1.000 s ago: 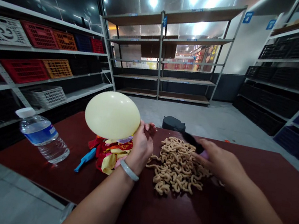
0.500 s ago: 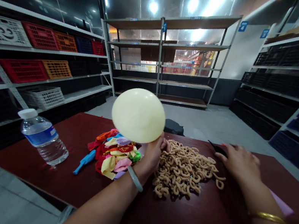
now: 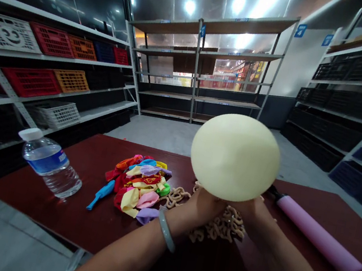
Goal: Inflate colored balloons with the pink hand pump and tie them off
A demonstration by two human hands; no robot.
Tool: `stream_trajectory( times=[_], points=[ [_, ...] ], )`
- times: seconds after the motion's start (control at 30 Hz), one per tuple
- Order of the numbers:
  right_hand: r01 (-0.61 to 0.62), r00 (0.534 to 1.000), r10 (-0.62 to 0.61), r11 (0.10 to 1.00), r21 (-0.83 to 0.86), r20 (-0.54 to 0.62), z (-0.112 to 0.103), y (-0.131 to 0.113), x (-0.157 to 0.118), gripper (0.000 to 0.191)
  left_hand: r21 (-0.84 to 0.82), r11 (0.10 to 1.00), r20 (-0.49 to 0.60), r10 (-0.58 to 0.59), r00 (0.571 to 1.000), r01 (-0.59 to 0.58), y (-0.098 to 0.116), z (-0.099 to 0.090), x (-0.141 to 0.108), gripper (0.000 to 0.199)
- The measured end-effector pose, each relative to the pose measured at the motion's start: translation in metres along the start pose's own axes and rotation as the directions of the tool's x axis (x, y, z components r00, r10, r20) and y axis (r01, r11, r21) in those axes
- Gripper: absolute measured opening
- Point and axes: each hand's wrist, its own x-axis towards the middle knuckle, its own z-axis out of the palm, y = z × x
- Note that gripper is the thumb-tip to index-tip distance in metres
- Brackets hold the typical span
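Note:
An inflated pale yellow balloon [image 3: 235, 157] is held up over the table. My left hand [image 3: 205, 207] is closed at its underside, around the neck end, which is hidden from me. My right hand [image 3: 249, 211] meets it from the other side, curled in against the balloon's base with most of its fingers out of sight. Beneath the hands, a heap of tan, curved, ring-like pieces [image 3: 226, 225] is partly covered. To the right lies a pink hand pump [image 3: 319, 234] with a black end. A pile of limp coloured balloons [image 3: 142, 185] sits left of my left hand.
A capped water bottle [image 3: 52, 166] stands at the left of the dark red table [image 3: 100, 154]. Shelves with coloured crates [image 3: 31, 83] line the left wall. A metal rack [image 3: 197, 73] stands beyond, and dark crates [image 3: 344, 103] fill shelving at the right.
My left hand has carried the balloon rightward and closer to me. My right hand has left the black end of the pump and come in to the balloon's base. The pump now shows fully.

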Motion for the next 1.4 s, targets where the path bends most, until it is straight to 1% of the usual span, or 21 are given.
stream_trajectory(
  times=[0.07, 0.17, 0.23, 0.33, 0.43, 0.5, 0.57, 0.63, 0.7, 0.73, 0.8, 0.83, 0.9, 0.97, 1.03, 1.07, 1.13, 1.2, 1.23, 1.33, 1.4],
  points=[
    [-0.012, 0.998, 0.021, 0.986, 0.168, -0.053, -0.002, -0.002, 0.0, 0.069, 0.034, 0.999, -0.025, -0.016, 1.0, 0.016, -0.002, -0.003, -0.004, 0.009],
    [-0.067, 0.989, 0.112, 0.92, 0.385, -0.096, -0.003, -0.009, 0.0, 0.066, -0.02, 0.99, -0.054, -0.144, 0.988, 0.143, 0.003, -0.007, -0.009, 0.008],
    [-0.093, 0.986, 0.143, 0.893, 0.44, -0.081, -0.005, -0.015, 0.0, 0.062, -0.09, 0.98, -0.039, -0.183, 0.982, 0.178, 0.009, -0.009, -0.009, 0.008],
    [-0.099, 0.99, 0.136, 0.852, 0.514, -0.035, -0.009, -0.023, -0.001, 0.057, -0.17, 0.973, -0.035, -0.163, 0.986, 0.155, 0.014, -0.009, -0.005, 0.021],
    [-0.142, 0.983, 0.182, 0.827, 0.544, -0.02, -0.015, -0.027, -0.002, 0.055, -0.203, 0.958, -0.011, -0.207, 0.978, 0.201, 0.014, -0.01, 0.0, 0.033],
    [-0.177, 0.975, 0.22, 0.824, 0.538, -0.016, -0.02, -0.027, -0.003, 0.052, -0.201, 0.948, 0.055, -0.242, 0.969, 0.248, 0.014, -0.013, 0.003, 0.032],
    [-0.204, 0.97, 0.244, 0.828, 0.522, -0.009, -0.023, -0.023, -0.003, 0.047, -0.115, 0.969, 0.091, -0.207, 0.974, 0.217, 0.016, -0.017, 0.004, 0.025],
    [-0.215, 0.965, 0.263, 0.831, 0.513, -0.022, -0.023, -0.019, -0.002, 0.042, 0.019, 0.993, 0.065, -0.119, 0.991, 0.118, 0.018, -0.019, 0.003, 0.015],
    [-0.239, 0.96, 0.281, 0.818, 0.523, -0.002, -0.02, -0.016, -0.003, 0.038, 0.096, 0.994, 0.039, -0.058, 0.998, 0.054, 0.022, -0.019, 0.001, 0.008],
    [-0.253, 0.959, 0.281, 0.809, 0.531, 0.028, -0.018, -0.015, -0.003, 0.035, 0.087, 0.994, 0.028, -0.065, 0.998, 0.062, 0.023, -0.019, 0.0, 0.01],
    [-0.293, 0.955, 0.274, 0.801, 0.521, 0.117, -0.015, -0.014, -0.004, 0.029, -0.037, 0.986, -0.007, -0.16, 0.987, 0.16, 0.025, -0.018, 0.0, 0.021],
    [-0.319, 0.948, 0.277, 0.81, 0.492, 0.159, -0.013, -0.014, -0.005, 0.028, -0.152, 0.964, -0.041, -0.226, 0.973, 0.217, 0.025, -0.019, 0.001, 0.026],
    [-0.321, 0.947, 0.284, 0.866, 0.384, 0.151, -0.013, -0.012, -0.005, 0.031, -0.426, 0.864, -0.118, -0.346, 0.931, 0.267, 0.024, -0.026, 0.005, 0.032],
    [-0.26, 0.966, 0.251, 0.944, 0.205, 0.067, -0.014, -0.007, -0.003, 0.034, -0.643, 0.739, -0.187, -0.409, 0.893, 0.204, 0.022, -0.037, 0.012, 0.032],
    [-0.155, 0.988, 0.154, 0.988, -0.027, -0.024, -0.016, -0.002, -0.001, 0.03, -0.756, 0.643, -0.248, -0.452, 0.857, 0.121, 0.018, -0.05, 0.019, 0.031],
    [-0.094, 0.995, 0.091, 0.986, -0.138, -0.028, -0.017, 0.001, 0.0, 0.026, -0.787, 0.61, -0.275, -0.478, 0.834, 0.09, 0.016, -0.056, 0.022, 0.03],
    [0.051, 0.999, -0.043, 0.949, -0.31, 0.031, -0.017, 0.005, 0.0, 0.018, -0.822, 0.566, -0.305, -0.521, 0.797, 0.056, 0.012, -0.065, 0.025, 0.027],
    [0.191, 0.98, -0.149, 0.887, -0.421, 0.13, -0.017, 0.006, 0.0, 0.017, -0.83, 0.555, -0.313, -0.537, 0.784, 0.049, 0.009, -0.069, 0.026, 0.023],
    [0.243, 0.967, -0.175, 0.848, -0.472, 0.183, -0.016, 0.006, 0.0, 0.017, -0.826, 0.561, -0.316, -0.534, 0.784, 0.049, 0.007, -0.07, 0.025, 0.021],
    [0.329, 0.937, -0.164, 0.714, -0.618, 0.31, -0.014, 0.007, -0.001, 0.024, -0.798, 0.599, -0.327, -0.514, 0.793, 0.059, 0.005, -0.068, 0.022, 0.018],
    [0.349, 0.928, -0.141, 0.652, -0.673, 0.344, -0.014, 0.01, -0.001, 0.027, -0.787, 0.612, -0.315, -0.506, 0.803, 0.077, 0.004, -0.066, 0.02, 0.019]
  ],
)
